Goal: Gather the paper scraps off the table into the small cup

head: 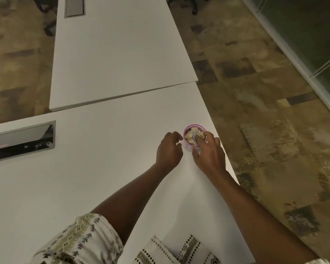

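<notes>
A small pink cup stands on the white table close to its right edge. Several beige paper scraps lie inside it. My right hand reaches over the cup from the near side, fingers straight and spread, fingertips pressing on the scraps at the cup's mouth. My left hand sits just left of the cup with its fingers loosely curled, holding nothing that I can see; its fingertips are beside the cup's wall. I see no loose scraps on the table around the cup.
A second white table butts against the far edge. A metal cable tray is sunk into the tabletop at the left. Patterned carpet floor lies to the right, a glass wall beyond it. Chair bases stand at the far end.
</notes>
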Motion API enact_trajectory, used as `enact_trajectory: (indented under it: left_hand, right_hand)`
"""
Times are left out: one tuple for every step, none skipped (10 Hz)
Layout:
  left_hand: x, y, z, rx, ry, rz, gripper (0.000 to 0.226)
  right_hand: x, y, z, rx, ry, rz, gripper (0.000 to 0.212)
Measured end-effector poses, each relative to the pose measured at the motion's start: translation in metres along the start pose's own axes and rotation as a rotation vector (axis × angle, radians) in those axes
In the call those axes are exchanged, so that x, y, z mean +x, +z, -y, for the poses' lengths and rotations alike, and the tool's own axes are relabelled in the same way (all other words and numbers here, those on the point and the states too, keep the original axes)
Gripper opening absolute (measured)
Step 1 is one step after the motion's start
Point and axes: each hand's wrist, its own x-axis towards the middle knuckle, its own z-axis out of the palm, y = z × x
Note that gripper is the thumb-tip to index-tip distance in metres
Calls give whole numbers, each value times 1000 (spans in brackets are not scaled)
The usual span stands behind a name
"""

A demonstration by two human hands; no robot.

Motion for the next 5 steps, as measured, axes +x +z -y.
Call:
enact_trajectory:
  left_hand:
    - [-24, -8, 17, 37, -26, 6, 18]
    - [-49, -16, 35, 86, -47, 12, 17]
    - [-72, -27, 51, 102, -101, 12, 17]
    - [-94, -37, 66, 134, -130, 2, 17]
    - [-110, -45, 80, 180, -148, -23, 19]
  right_hand:
    - [-3, -2, 3, -85, 5, 74, 47]
    - [-5, -5, 8, -123, 16, 136, 53]
    - [-9, -15, 13, -108, 27, 138, 55]
    - [-18, -25, 15, -75, 19, 94, 58]
    - [-31, -30, 24, -55, -14, 51, 60]
